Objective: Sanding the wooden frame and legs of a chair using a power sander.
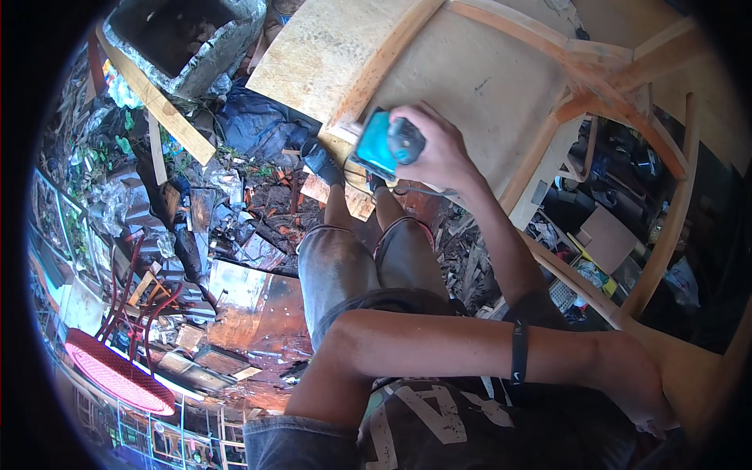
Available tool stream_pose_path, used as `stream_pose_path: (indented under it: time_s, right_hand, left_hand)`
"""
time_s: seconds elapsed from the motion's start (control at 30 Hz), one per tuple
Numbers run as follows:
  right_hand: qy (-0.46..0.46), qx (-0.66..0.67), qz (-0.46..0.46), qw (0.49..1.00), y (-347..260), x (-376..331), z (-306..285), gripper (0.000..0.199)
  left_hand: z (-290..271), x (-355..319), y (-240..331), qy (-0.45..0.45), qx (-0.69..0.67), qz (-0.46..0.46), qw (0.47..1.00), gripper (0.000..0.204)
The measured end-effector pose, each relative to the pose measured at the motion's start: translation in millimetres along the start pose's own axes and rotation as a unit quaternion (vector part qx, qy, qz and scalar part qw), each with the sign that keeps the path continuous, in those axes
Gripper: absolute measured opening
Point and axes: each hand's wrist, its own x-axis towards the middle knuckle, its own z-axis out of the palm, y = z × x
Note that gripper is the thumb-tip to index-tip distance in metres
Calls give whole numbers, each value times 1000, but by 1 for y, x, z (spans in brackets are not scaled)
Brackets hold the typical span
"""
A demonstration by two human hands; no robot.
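Note:
My right hand [441, 149] is closed around the body of a teal electric sander [377, 143]. The sander is tilted, with its pad side against the lower end of a curved wooden rail [384, 63]. That rail belongs to a wooden chair frame [583, 78] lying on a pale wooden board [486, 86]. A cord runs from the sander below my hand. My left arm, with a dark wristband, crosses my body to the right. My left hand [638, 384] lies against the wood at the lower right, its fingers mostly hidden in shadow.
My feet [323, 160] stand just below the board's edge, among wood scraps and debris. A concrete basin [184, 47] and a loose plank [157, 98] are at upper left. A red round-seated stool [117, 372] lies tipped at lower left. Assorted clutter shows through the frame at right.

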Motion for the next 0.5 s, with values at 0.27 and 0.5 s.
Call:
stream_pose_path:
  time_s: [0.27, 0.5]
  right_hand:
    - [-15, -19, 85, 996, 32, -93, -29, 63]
    - [34, -63, 99, 993, 70, -160, -42, 60]
  left_hand:
    - [-7, -13, -1, -1, 24, 114, 993, 32]
    - [4, -7, 9, 134, 95, 80, 983, 30]
